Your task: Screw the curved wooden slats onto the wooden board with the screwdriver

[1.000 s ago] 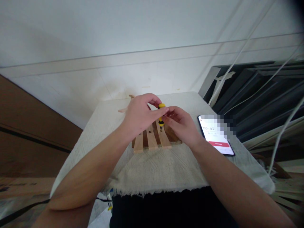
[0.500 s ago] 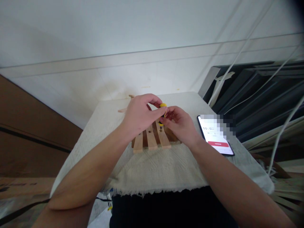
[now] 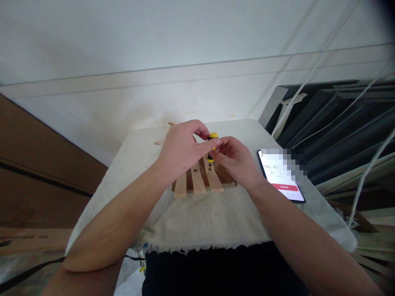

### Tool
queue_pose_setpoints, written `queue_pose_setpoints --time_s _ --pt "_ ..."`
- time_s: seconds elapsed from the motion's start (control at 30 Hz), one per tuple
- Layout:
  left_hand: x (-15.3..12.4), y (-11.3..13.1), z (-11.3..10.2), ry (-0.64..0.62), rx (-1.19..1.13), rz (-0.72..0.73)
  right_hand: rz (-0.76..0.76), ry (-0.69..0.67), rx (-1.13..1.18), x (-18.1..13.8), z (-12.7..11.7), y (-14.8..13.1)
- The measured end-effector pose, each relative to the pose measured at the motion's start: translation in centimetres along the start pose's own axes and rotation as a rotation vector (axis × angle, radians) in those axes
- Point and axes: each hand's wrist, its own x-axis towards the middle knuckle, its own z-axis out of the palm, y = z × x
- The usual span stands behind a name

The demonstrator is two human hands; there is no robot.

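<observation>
A short yellow-and-black screwdriver (image 3: 213, 135) stands upright, its tip on a screw in the rightmost of several light wooden slats (image 3: 215, 181). My left hand (image 3: 183, 144) curls around the upper handle with thumb and fingers. Lower on the handle, from the right, my right hand (image 3: 236, 158) pinches it with closed fingertips. Beneath the slats lies a darker brown wooden board (image 3: 230, 181). Another slat (image 3: 199, 183) has a dark screw or hole in it. My left hand hides the far ends of the slats.
A pale woven cloth (image 3: 210, 222) with a frayed front edge covers the table. To the right lies a lit phone (image 3: 282, 193) showing a timer. Small wood pieces (image 3: 159, 142) lie behind my left hand. Dark panels (image 3: 339, 111) and white cords stand beyond the right edge.
Finger positions on the screwdriver have shifted slightly, and more of its yellow top shows. Both hands stay at the same slat.
</observation>
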Motion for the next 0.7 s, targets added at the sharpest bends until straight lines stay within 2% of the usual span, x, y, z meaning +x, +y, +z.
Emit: queue_pose_setpoints --time_s 0.33,0.5,0.7 --pt "0.17 0.03 -0.02 -0.06 -0.047 -0.045 0.004 -0.028 0.015 0.0 -0.03 -0.51" --pt "0.28 0.07 -0.12 -0.065 -0.041 -0.023 0.015 -0.021 0.016 -0.04 0.1 -0.34" --pt "0.32 0.32 -0.56 -0.131 -0.079 0.0 -0.029 -0.041 0.034 -0.18 0.13 -0.42"
